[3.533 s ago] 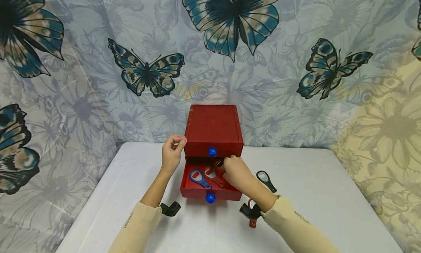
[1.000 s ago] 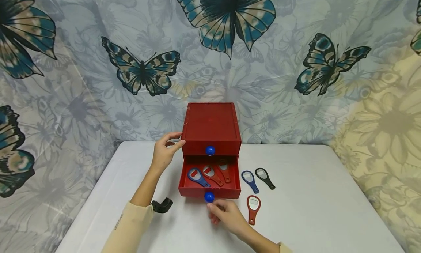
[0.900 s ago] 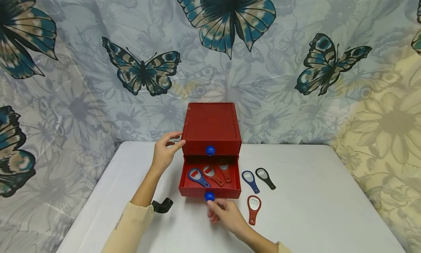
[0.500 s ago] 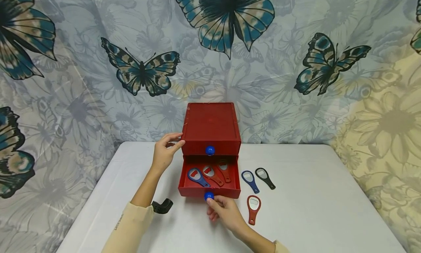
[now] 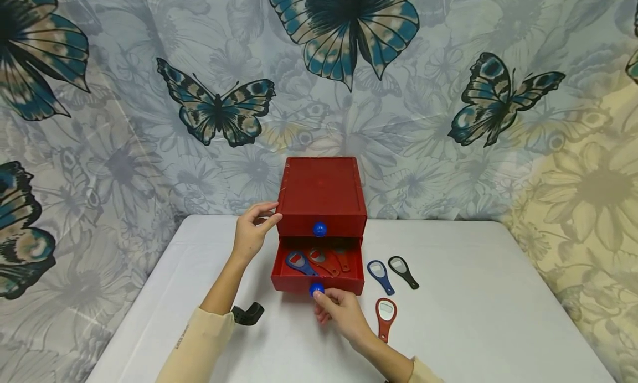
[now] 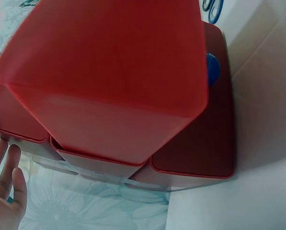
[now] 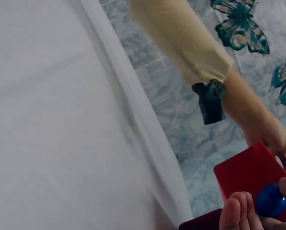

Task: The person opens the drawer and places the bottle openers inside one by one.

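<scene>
A red two-drawer chest [image 5: 321,186] stands at the back of the table. Its lower drawer [image 5: 294,284] is pulled part-way out and holds a blue bottle opener [image 5: 300,263] and two red ones, side by side. My right hand [image 5: 346,315] pinches the lower drawer's blue knob [image 5: 316,289] between thumb and fingers. My left hand [image 5: 251,233] rests its fingertips against the chest's upper left side, fingers fairly straight. The upper drawer, with its own blue knob [image 5: 319,229], is pushed in.
On the white table [image 5: 463,311], right of the chest, lie a blue bottle opener [image 5: 385,283], a black bottle opener [image 5: 410,279] and a red bottle opener [image 5: 384,332]. A butterfly-patterned cloth [image 5: 423,172] hangs behind. Black wrist cameras [image 5: 248,314] sit on the forearms.
My right hand has left a red bottle opener inside the drawer and moved down to the lower knob. The lower drawer has slid slightly inward. My left hand stays at the chest's side.
</scene>
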Demonstrator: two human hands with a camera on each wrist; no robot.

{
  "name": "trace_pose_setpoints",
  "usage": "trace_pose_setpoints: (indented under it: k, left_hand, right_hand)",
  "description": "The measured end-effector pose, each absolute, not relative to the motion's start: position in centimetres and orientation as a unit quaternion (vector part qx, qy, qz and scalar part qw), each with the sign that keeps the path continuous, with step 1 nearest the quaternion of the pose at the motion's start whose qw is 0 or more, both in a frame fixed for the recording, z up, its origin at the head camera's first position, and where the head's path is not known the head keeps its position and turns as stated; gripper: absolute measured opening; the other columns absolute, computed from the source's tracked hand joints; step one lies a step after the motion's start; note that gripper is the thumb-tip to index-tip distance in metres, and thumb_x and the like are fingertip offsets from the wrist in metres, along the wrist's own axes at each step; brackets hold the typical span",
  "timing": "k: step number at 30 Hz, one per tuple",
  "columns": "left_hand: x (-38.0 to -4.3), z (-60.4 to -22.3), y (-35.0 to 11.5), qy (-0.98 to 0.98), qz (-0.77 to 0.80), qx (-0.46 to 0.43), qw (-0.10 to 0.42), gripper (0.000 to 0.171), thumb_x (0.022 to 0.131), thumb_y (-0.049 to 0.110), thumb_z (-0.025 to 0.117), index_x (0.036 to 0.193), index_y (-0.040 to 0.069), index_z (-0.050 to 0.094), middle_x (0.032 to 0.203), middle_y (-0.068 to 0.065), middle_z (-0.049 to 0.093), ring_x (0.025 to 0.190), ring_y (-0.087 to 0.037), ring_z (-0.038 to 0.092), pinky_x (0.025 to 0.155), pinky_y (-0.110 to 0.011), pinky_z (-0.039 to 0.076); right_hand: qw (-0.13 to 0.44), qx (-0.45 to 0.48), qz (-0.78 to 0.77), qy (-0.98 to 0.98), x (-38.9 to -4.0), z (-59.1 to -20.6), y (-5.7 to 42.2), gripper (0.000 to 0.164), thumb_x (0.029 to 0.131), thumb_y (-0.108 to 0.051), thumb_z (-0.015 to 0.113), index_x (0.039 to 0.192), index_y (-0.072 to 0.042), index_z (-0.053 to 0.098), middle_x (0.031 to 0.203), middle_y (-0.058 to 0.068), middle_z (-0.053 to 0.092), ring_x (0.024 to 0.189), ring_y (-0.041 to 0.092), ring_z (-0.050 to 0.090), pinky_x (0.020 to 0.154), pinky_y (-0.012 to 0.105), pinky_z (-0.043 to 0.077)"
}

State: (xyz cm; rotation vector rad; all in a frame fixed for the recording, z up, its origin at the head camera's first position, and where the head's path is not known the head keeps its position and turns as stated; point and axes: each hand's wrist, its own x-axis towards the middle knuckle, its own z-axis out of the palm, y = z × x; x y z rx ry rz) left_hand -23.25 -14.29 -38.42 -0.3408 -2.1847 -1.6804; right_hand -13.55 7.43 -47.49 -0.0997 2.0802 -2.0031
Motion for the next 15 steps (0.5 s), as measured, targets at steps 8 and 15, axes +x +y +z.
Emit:
trace_pose_setpoints:
  k: [8, 15]
  left_hand:
    - [-23.2, -38.6, -14.1, -0.766, -0.605, -0.117, 0.183, 0.032, 0.087, 0.005, 0.071, 0.117, -0.008, 0.067, 0.12, -0.025, 0.062, 0.087, 0.006, 0.058, 0.082, -0.014, 0.048]
    - [-23.4, -38.8, -14.2, -0.761, -0.615, -0.107, 0.174, 0.032, 0.087, 0.004, 0.071, 0.118, -0.006, 0.067, 0.122, -0.023, 0.062, 0.089, 0.005, 0.058, 0.083, -0.014, 0.048]
  right_hand:
    - [0.104, -0.024, -0.683, 0.723, -16.0, -47.3, 7.7, 0.039, 0.097, -0.026, 0.061, 0.105, 0.012, 0.062, 0.079, 0.012, 0.066, 0.064, 0.014, 0.062, 0.063, 0.02, 0.055]
    - [0.108, -0.03, -0.679, 0.725, -18.3, -47.1, 7.3, 0.036, 0.099, -0.024, 0.057, 0.104, 0.012, 0.06, 0.078, 0.01, 0.064, 0.06, 0.012, 0.06, 0.059, 0.02, 0.055]
